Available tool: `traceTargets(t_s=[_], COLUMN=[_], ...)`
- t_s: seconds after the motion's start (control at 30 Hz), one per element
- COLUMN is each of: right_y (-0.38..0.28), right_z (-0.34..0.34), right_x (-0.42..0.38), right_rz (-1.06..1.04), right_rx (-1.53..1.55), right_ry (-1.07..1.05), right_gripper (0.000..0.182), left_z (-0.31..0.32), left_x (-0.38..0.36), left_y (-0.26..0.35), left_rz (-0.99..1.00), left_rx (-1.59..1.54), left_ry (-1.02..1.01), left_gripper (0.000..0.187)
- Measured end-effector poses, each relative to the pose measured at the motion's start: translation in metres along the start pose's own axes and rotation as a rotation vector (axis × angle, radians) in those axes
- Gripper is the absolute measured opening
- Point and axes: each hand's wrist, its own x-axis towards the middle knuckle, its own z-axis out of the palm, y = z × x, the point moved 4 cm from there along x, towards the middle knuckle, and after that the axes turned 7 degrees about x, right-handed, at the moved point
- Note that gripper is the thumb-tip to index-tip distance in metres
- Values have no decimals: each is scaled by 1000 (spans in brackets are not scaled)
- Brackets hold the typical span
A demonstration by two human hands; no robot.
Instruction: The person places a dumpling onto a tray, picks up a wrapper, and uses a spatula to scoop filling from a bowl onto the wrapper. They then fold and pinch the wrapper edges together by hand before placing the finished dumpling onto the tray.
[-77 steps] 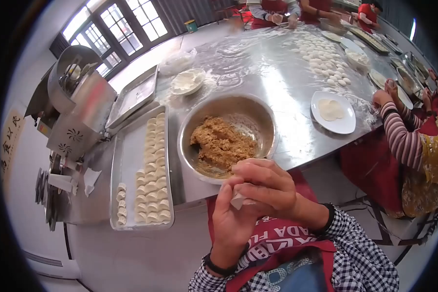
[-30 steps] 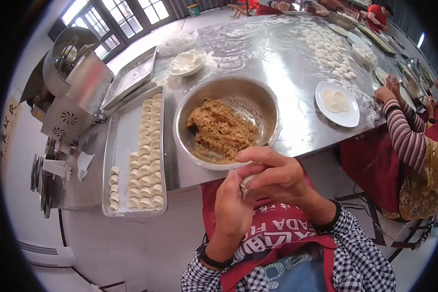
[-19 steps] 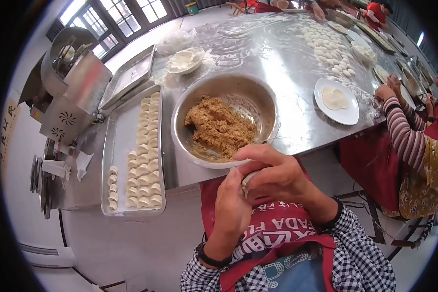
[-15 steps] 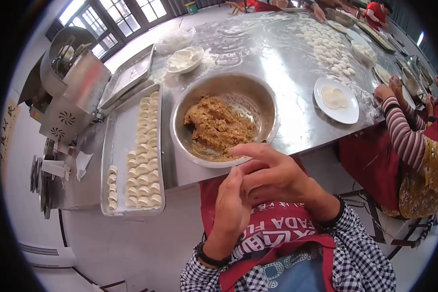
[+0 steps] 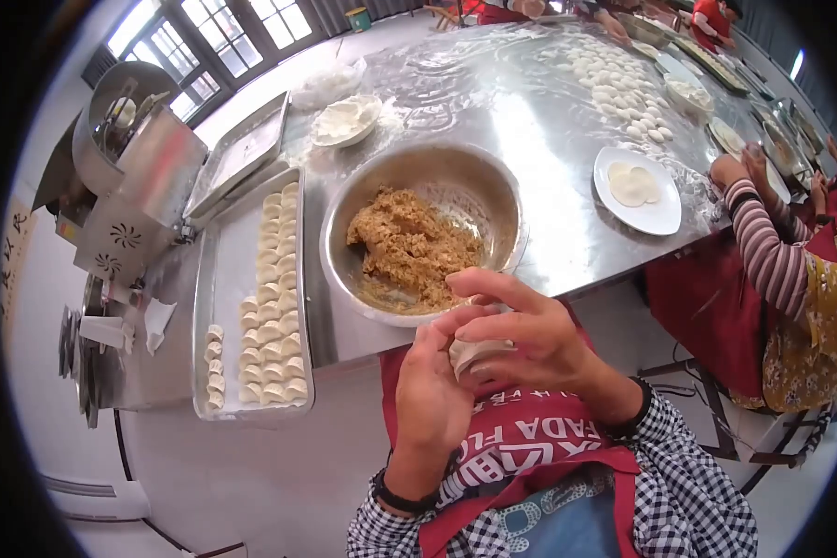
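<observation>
The left hand (image 5: 428, 395) and right hand (image 5: 521, 339) are pressed together in front of the red apron (image 5: 521, 446), both clamped on a small pale dumpling (image 5: 474, 353) whose edge shows between the fingers. It is held in the air just below the worktop (image 5: 530, 121) edge, not resting on anything.

Just beyond the hands stands a metal bowl (image 5: 493, 186) with brown filling (image 5: 409, 246) heaped toward its left side. To the left lies a steel tray (image 5: 228, 279) with rows of finished dumplings (image 5: 270, 307), and beyond it a dough machine (image 5: 130, 186). To the right sits a white plate (image 5: 660, 219) with round wrappers (image 5: 631, 184); a co-worker's striped sleeve (image 5: 763, 256) rests near it.

A hard pinch could split the thin dough and squeeze filling out. Held over the lap, away from any surface, a slipped dumpling would likely fall onto the apron or the floor.
</observation>
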Motion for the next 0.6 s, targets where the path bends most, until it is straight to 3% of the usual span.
traceTargets(t_s=[0.1,0.17,0.27,0.4,0.47,0.6], right_y=[-1,-5,-4,-11,-9,-8], right_z=[3,3,6,10,7,5], right_x=[3,5,1,10,10,10], right_rz=[-79,-279,-308,-258,-165,-217], right_rx=[60,-145,-218,-233,-104,-150], right_ry=[104,65,51,52,224,244], right_gripper=[29,28,26,25,25,26], left_z=[1,-4,-1,0,-1,2], left_x=[-1,1,-3,-2,-3,-2], left_y=[-2,-4,-2,1,1,4], left_rz=[-12,31,-2,35,1,18], left_rx=[-71,-182,-187,-178,-125,-134], left_ry=[-85,-76,66,-29,24,-20], left_gripper=[44,44,44,45,43,42])
